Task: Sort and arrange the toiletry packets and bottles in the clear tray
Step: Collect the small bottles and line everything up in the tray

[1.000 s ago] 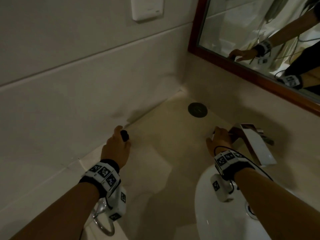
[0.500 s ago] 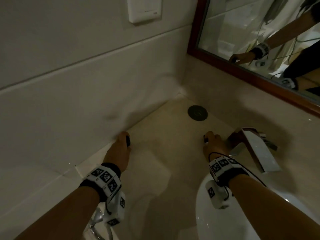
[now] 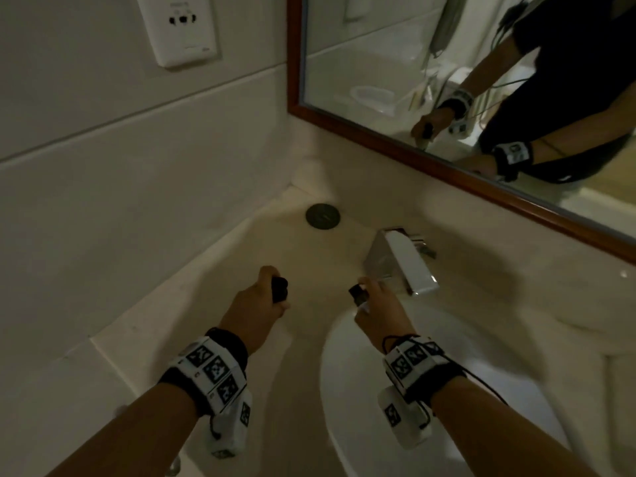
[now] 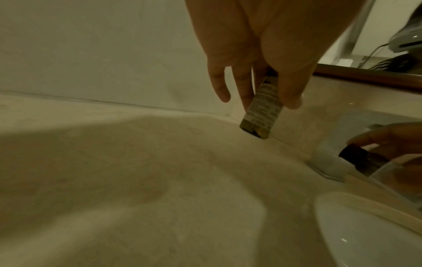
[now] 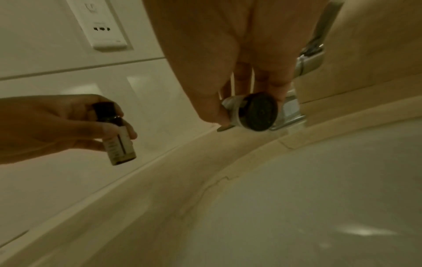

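My left hand [image 3: 261, 301] holds a small dark bottle [image 3: 278, 289] with a black cap and a pale label, upright above the counter; the same bottle [image 4: 261, 112] [image 5: 116, 137] shows in both wrist views, pinched between thumb and fingers. My right hand [image 3: 375, 304] grips a second small bottle [image 3: 358, 294] with a black cap [image 5: 260, 112] and a white body, tilted, over the basin's left rim. No clear tray or packets are in view.
A beige counter [image 3: 213, 277] runs into a corner with a round dark plug [image 3: 322, 216]. A chrome tap [image 3: 402, 263] stands right of my right hand, above the white basin [image 3: 481, 390]. A wood-framed mirror [image 3: 447, 173] and a wall socket [image 3: 184, 25] sit above.
Both hands have lifted off the counter and drawn toward each other and toward me, each carrying its bottle; the left came away from the wall, the right from beside the tap.
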The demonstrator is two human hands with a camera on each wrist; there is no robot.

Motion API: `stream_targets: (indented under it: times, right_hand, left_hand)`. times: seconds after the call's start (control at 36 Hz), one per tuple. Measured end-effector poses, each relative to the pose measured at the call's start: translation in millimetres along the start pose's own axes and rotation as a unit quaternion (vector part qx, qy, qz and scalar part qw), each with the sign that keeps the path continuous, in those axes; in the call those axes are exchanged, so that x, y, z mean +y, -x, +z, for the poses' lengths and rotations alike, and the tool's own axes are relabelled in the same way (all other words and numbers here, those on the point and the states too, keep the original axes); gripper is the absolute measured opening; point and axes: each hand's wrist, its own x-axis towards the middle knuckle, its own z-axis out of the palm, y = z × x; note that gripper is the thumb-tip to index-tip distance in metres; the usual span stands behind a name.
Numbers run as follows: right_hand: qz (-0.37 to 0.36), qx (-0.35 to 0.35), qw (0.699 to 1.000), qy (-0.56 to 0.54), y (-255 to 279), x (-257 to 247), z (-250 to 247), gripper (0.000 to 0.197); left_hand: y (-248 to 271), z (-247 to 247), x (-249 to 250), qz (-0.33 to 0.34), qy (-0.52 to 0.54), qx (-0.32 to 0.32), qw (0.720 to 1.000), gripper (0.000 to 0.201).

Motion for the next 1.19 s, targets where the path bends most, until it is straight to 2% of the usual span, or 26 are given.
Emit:
stream_targets:
  times: [0.11,0.25,0.42,0.56,0.83,0.97,1.19]
  right_hand:
    - [-0.013,-0.013,0.999,0.042,33.7,29.1,-12.1,0.045]
    - [0.007,-0.006,0.999,0.031,69.9,66.6,-28.2,0.044]
    - [0.044,0.035,0.998,0.014,124.2,121.8,-59.1,0.041]
    - [0.06,0.059,0.996,0.027,176.7,174.9,-84.7,0.048]
    - [0.16,0.127,0.979,0.028,274.5,278.8,-121.4,0.049]
    - [0.193,0.154,0.969,0.019,312.7,319.2,-134.4,0.05]
    - [0.221,0.165,0.961,0.017,359.7,370.2,-142.1,0.048]
  left_hand:
    - [12.7,26.3,27.5,0.026,-0.014,-0.04,0.999,0.033]
    - [29.1,60.2,57.3,0.056,-0.017,-0.084,0.995,0.036]
    - [55.7,107.2,108.9,0.123,0.013,-0.146,0.982,0.063]
    - [76.0,152.3,150.8,0.187,-0.004,-0.198,0.962,0.069]
    - [122.3,240.6,226.1,0.287,-0.038,-0.265,0.92,0.065]
    - [147.8,279.2,257.2,0.315,-0.027,-0.282,0.906,0.034]
    - [173.5,336.5,285.0,0.369,-0.075,-0.306,0.874,0.035]
